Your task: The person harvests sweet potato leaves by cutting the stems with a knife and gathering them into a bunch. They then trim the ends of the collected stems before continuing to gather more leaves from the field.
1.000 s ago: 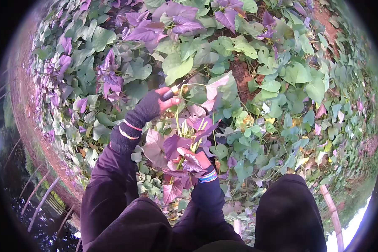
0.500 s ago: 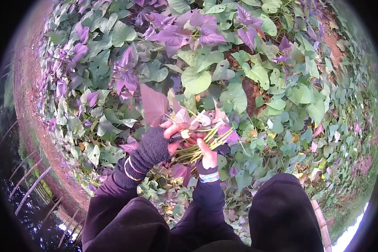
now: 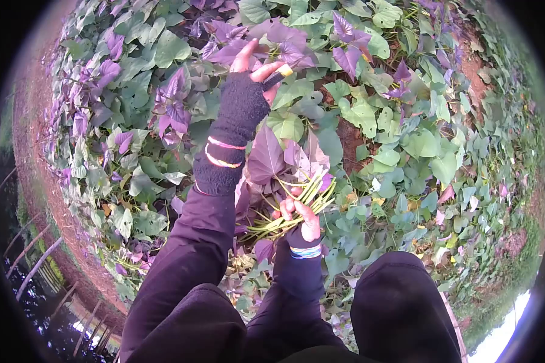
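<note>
Left hand (image 3: 259,68) is stretched way out, fingers spread open by some purple leaves (image 3: 289,37), while the right hand (image 3: 304,219) grips bunched stems (image 3: 315,192) closer in

Yellow-tipped item (image 3: 280,75) partly hidden, seemingly by left fingers (image 3: 264,72).

The left hand (image 3: 259,68) reaches over purple leaves (image 3: 293,49) while the right hand (image 3: 307,222) grips leafy stems (image 3: 270,227)
</note>
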`<state>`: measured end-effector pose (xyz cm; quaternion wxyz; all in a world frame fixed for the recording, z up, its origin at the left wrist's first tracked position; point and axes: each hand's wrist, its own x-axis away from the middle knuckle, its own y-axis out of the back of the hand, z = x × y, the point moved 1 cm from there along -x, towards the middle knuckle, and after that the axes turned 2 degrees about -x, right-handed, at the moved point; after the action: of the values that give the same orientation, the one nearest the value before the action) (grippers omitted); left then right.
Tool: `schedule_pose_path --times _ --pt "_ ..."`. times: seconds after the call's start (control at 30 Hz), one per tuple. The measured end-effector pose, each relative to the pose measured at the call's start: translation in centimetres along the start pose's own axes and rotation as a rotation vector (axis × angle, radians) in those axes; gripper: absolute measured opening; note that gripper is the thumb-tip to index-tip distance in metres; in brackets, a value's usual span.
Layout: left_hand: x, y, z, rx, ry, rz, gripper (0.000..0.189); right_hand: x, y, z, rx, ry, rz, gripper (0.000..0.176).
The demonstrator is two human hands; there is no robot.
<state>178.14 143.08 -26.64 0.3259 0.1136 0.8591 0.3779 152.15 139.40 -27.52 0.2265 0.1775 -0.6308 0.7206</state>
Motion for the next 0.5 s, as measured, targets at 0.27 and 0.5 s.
schedule_pose_path --times 0.27,0.5 --pt "3.9 3.5 -5.2 0.222 -0.034 0.428 0.028 -1.8 0.8 2.9 0.164 0.128 -0.39 0.023" --pt "10.6 2.8 -9.8 0.466 -0.244 0.669 0.03 -2.6 -2.5 6.2 0.183 -0.091 -0.031 0.047"
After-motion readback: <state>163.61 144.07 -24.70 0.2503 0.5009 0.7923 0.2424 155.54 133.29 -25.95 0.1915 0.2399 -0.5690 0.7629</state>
